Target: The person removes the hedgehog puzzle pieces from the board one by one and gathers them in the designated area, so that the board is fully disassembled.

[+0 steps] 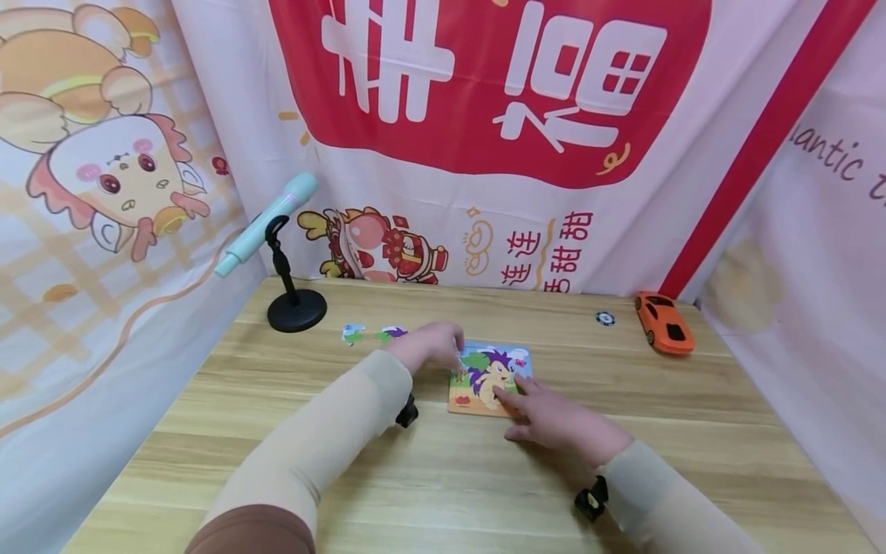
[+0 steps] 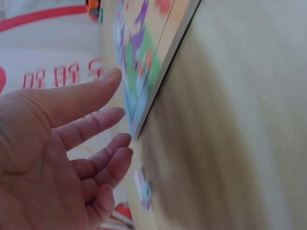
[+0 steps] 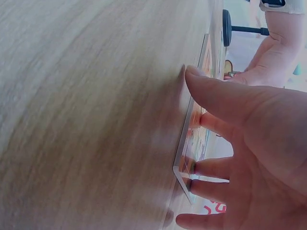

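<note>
A jigsaw puzzle (image 1: 477, 402) with a purple-spined hedgehog picture lies flat in a thin board on the table. My left hand (image 1: 432, 344) is at the puzzle's far left corner, its fingers loosely bent. In the left wrist view, thumb and fingertips of that left hand (image 2: 72, 139) come right to the board's edge, with nothing showing between them. My right hand (image 1: 554, 415) spreads over the near right part of the puzzle. Seen from the right wrist, its fingertips (image 3: 204, 167) rest on the picture while the thumb lies along the near edge.
Loose puzzle pieces, one blue and green (image 1: 353, 333) and one green and purple (image 1: 394, 332), lie left of the board. Farther left stands a mint microphone (image 1: 266, 223) on a black stand (image 1: 296, 310). An orange toy car (image 1: 664, 323) and a small round disc (image 1: 605, 318) sit back right.
</note>
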### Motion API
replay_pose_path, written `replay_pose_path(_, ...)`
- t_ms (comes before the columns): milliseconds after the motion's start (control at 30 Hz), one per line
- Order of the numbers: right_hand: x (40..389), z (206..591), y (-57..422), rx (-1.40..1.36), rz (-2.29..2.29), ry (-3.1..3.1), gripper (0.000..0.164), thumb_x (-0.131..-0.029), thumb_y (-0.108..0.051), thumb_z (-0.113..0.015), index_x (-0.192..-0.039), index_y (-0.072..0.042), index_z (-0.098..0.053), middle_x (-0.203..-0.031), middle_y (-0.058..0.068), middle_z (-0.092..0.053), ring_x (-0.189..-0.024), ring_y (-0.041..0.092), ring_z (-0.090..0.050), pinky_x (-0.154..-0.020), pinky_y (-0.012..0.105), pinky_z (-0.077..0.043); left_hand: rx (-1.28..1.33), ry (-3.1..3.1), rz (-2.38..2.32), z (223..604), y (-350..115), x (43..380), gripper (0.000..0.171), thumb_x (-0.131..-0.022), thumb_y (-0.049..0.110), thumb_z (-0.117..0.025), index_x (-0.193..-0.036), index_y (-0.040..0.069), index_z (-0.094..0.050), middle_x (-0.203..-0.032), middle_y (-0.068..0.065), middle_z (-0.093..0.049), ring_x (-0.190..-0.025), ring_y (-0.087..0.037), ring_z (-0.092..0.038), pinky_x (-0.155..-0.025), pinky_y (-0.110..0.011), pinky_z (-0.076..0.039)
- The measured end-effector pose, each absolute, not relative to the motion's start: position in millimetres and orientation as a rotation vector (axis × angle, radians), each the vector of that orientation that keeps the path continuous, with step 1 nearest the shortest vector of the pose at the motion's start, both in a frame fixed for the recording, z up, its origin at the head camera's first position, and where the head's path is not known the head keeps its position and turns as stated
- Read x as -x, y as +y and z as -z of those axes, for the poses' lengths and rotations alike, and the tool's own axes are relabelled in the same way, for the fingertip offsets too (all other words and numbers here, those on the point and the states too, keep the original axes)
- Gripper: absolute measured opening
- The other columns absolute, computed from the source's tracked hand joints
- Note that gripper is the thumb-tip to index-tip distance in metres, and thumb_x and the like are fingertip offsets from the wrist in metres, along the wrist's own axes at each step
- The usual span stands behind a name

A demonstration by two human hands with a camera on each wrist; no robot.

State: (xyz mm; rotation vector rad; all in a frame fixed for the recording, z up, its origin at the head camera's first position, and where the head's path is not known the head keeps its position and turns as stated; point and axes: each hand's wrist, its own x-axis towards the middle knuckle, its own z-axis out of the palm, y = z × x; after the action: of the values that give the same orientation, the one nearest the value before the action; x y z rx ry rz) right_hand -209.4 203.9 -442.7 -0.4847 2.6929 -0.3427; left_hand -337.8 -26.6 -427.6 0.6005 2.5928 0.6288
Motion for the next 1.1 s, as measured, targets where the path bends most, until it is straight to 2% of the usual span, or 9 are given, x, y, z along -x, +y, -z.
replay_pose_path(233, 212, 440, 204, 0.494, 0.372, 2.688, 0.070, -0.090, -0.049, -0.066, -0.152, -0.035, -0.038, -0.161, 0.014, -0.020, -0.143, 0.042, -0.022, -0.109, 0.060, -0.025, -0.522, 2.560, -0.658, 441, -16, 327, 0.027, -0.081, 0.018, -0.081, -0.100, 0.013, -0.063, -0.094, -0.001, -0.061, -0.087, -0.022, -0.056, -0.076, -0.038, -0.046)
replay_pose_path(367, 213, 442, 201, 0.536, 0.360, 2.730, 0.069, -0.089, -0.053, -0.066, -0.151, -0.037, -0.039, -0.160, 0.014, -0.023, -0.143, 0.041, -0.024, -0.109, 0.060, -0.025, -0.538, 2.572, -0.667, 444, -15, 327, 0.024, -0.081, 0.015, -0.081, -0.097, 0.013, -0.063, -0.092, -0.001, -0.061, -0.086, -0.022, -0.056, -0.076, -0.037, -0.046)
replay_pose_path(567, 215, 456, 187, 0.784, 0.352, 2.751, 0.076, -0.088, -0.066, -0.056, -0.154, -0.039, -0.031, -0.163, 0.011, -0.012, -0.147, 0.040, -0.009, -0.111, 0.062, -0.018, -0.556, 2.576, -0.650, 443, -15, 325, 0.023, -0.083, 0.015, -0.079, -0.100, 0.013, -0.063, -0.093, -0.001, -0.061, -0.087, -0.023, -0.056, -0.078, -0.039, -0.045)
replay_pose_path(767, 217, 467, 178, 0.752, 0.372, 2.729, 0.077, -0.087, -0.069, -0.054, -0.154, -0.041, -0.027, -0.164, 0.011, -0.007, -0.148, 0.040, -0.001, -0.110, 0.063, -0.018, -0.557, 2.581, -0.643, 442, -16, 323, 0.023, -0.084, 0.016, -0.078, -0.101, 0.013, -0.063, -0.095, -0.001, -0.060, -0.088, -0.023, -0.055, -0.078, -0.038, -0.044)
replay_pose_path(1100, 218, 465, 176, 0.750, 0.378, 2.714, 0.076, -0.089, -0.064, -0.056, -0.155, -0.040, -0.027, -0.163, 0.014, -0.007, -0.146, 0.043, -0.005, -0.111, 0.062, -0.016, -0.550, 2.559, -0.704, 441, -19, 323, 0.024, -0.083, 0.014, -0.078, -0.101, 0.010, -0.063, -0.094, -0.003, -0.060, -0.087, -0.023, -0.056, -0.078, -0.038, -0.044)
